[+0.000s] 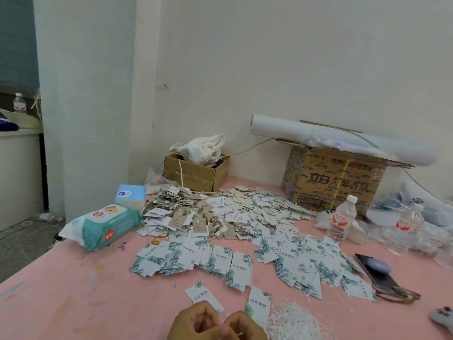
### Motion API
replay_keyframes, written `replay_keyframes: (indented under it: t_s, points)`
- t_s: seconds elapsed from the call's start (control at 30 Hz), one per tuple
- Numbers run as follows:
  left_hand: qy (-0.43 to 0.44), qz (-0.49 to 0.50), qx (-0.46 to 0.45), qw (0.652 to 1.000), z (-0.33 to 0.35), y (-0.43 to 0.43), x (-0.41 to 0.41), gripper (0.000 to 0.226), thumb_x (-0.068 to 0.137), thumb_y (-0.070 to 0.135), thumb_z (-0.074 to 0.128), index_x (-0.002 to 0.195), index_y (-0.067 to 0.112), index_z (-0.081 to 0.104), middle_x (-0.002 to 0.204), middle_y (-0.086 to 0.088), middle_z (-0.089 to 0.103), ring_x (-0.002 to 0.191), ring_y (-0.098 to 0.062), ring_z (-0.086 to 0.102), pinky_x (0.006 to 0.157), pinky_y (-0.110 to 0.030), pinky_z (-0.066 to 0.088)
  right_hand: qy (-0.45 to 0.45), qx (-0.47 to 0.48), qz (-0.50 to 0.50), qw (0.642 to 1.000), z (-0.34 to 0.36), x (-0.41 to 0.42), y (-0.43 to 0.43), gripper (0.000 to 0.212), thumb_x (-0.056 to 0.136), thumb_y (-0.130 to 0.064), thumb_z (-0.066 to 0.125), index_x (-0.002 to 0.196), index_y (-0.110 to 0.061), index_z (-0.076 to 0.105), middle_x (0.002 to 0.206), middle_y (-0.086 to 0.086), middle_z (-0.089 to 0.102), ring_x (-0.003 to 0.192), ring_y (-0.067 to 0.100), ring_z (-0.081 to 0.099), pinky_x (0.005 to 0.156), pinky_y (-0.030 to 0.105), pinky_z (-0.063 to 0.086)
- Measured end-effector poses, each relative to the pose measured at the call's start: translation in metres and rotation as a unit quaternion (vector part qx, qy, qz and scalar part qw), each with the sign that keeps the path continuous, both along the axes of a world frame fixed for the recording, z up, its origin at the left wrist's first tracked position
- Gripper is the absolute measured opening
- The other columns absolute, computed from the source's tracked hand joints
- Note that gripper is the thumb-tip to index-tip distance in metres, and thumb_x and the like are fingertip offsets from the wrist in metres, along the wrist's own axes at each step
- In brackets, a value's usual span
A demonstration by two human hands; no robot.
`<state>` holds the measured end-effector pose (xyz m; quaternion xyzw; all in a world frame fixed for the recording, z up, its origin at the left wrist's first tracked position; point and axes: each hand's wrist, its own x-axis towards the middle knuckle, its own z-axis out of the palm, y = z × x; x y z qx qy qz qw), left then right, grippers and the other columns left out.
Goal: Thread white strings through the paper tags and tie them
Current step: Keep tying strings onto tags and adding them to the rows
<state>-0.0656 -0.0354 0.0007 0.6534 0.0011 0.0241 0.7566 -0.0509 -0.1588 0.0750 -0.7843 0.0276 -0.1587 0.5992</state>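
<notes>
I see 2 hands low at the near edge of the pink table [73, 303]. My left hand [193, 322] and my right hand [242, 327] are both curled, and their fingertips come close together. They pinch a thin white string [223, 320] between them.

1 paper tag [203, 296] with green leaves lies just past the left hand. Its near corner goes behind the fingers, so I cannot tell if the hand holds it. Another tag [258, 306] lies just past the right hand. A loose heap of strings [294, 320] sits right beside the right hand.

Farther out, a big spread of leaf tags [220, 258] covers the middle of the table. Behind it is a pile of brown tags [186, 214] that have strings on them.

A pack of wet wipes [105, 225] and a blue tissue pack [130, 196] sit on the left. A small box [196, 173] and a big box [335, 185] stand by the wall, with a white roll [343, 138] on top of the big one. 2 water bottles [342, 220] stand on the right, and a phone [377, 271] lies nearer to me.
</notes>
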Motion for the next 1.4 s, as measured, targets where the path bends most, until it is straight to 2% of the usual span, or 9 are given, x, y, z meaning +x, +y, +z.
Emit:
replay_keyframes:
  t_s: [0.03,0.07,0.13,0.23,0.53,0.77,1.07,1.23,1.4]
  points:
    - [0.000,0.000,0.008,1.000,0.001,0.000,0.000,0.041,0.048,0.045,0.094,0.062,0.018,0.067,0.056,-0.003,0.049,0.056,-0.013,0.040,0.053,-0.020,0.025,0.048,-0.040,0.107,0.992,-0.005,0.000,-0.012,0.037,0.092,0.011,0.046,0.056,0.006,0.051,0.058,0.013,0.040,0.061,0.020,0.034,0.062,0.032,0.020]
    - [0.000,0.002,0.015,1.000,0.001,0.000,-0.001,0.040,0.049,0.045,0.093,0.062,0.018,0.067,0.055,-0.001,0.050,0.056,-0.012,0.041,0.052,-0.019,0.026,0.060,0.006,0.100,0.993,-0.022,0.002,-0.012,0.030,0.086,0.011,0.059,0.057,0.005,0.053,0.057,0.011,0.041,0.059,0.017,0.036,0.062,0.030,0.020]
    - [0.000,0.005,0.023,1.000,0.001,0.001,-0.001,0.038,0.050,0.044,0.092,0.062,0.018,0.067,0.056,-0.001,0.051,0.057,-0.012,0.043,0.053,-0.019,0.027,0.047,-0.031,0.137,0.989,-0.027,0.003,-0.020,0.031,0.082,0.010,0.064,0.055,0.001,0.052,0.055,0.009,0.039,0.056,0.015,0.034,0.059,0.028,0.021]
    - [0.004,0.007,0.028,1.000,0.001,0.000,-0.002,0.035,0.053,0.041,0.090,0.061,0.018,0.066,0.057,-0.002,0.052,0.060,-0.014,0.042,0.055,-0.022,0.026,0.020,-0.072,0.178,0.981,-0.033,-0.005,-0.014,0.037,0.081,0.010,0.062,0.050,-0.004,0.048,0.050,0.006,0.032,0.051,0.014,0.028,0.047,0.021,0.020]
    - [0.005,0.018,0.051,0.999,-0.001,-0.002,0.000,0.019,0.058,0.030,0.078,0.062,0.017,0.065,0.058,-0.009,0.058,0.060,-0.015,0.049,0.060,-0.023,0.033,0.066,-0.035,0.284,0.956,-0.056,-0.005,-0.025,0.027,0.089,-0.024,0.066,0.064,-0.028,0.058,0.060,-0.003,0.054,0.057,0.006,0.044,0.055,0.018,0.028]
    - [0.001,0.010,0.025,1.000,-0.010,-0.001,0.003,0.033,0.091,0.001,0.062,0.060,0.014,0.067,0.062,-0.019,0.065,0.058,-0.019,0.057,0.056,-0.019,0.043,0.069,-0.024,0.282,0.957,-0.057,-0.003,-0.024,0.030,0.088,-0.024,0.066,0.061,-0.032,0.057,0.057,-0.004,0.051,0.056,0.007,0.043,0.056,0.020,0.029]
    - [0.011,0.015,-0.002,1.000,-0.003,-0.005,0.001,0.019,0.079,0.021,0.066,0.061,0.013,0.066,0.065,-0.022,0.065,0.059,-0.021,0.056,0.057,-0.024,0.040,0.059,-0.019,0.271,0.961,-0.059,-0.007,-0.023,0.028,0.087,-0.018,0.066,0.061,-0.021,0.056,0.051,-0.005,0.047,0.051,0.004,0.042,0.052,0.014,0.029]
    - [0.011,0.006,0.008,1.000,-0.009,-0.001,0.003,0.031,0.092,0.008,0.061,0.062,0.013,0.066,0.068,-0.026,0.066,0.060,-0.021,0.057,0.056,-0.021,0.041,0.052,-0.013,0.276,0.960,-0.062,-0.007,-0.023,0.029,0.088,-0.020,0.066,0.060,-0.024,0.058,0.053,-0.004,0.050,0.053,0.005,0.044,0.053,0.016,0.030]
    - [0.011,0.010,0.014,1.000,-0.005,-0.002,0.002,0.018,0.076,0.025,0.066,0.063,0.013,0.066,0.067,-0.023,0.067,0.060,-0.021,0.058,0.058,-0.024,0.041,0.051,-0.042,0.273,0.960,-0.068,-0.001,-0.024,0.022,0.086,-0.028,0.065,0.068,-0.018,0.058,0.053,-0.005,0.047,0.053,0.006,0.041,0.053,0.017,0.028]
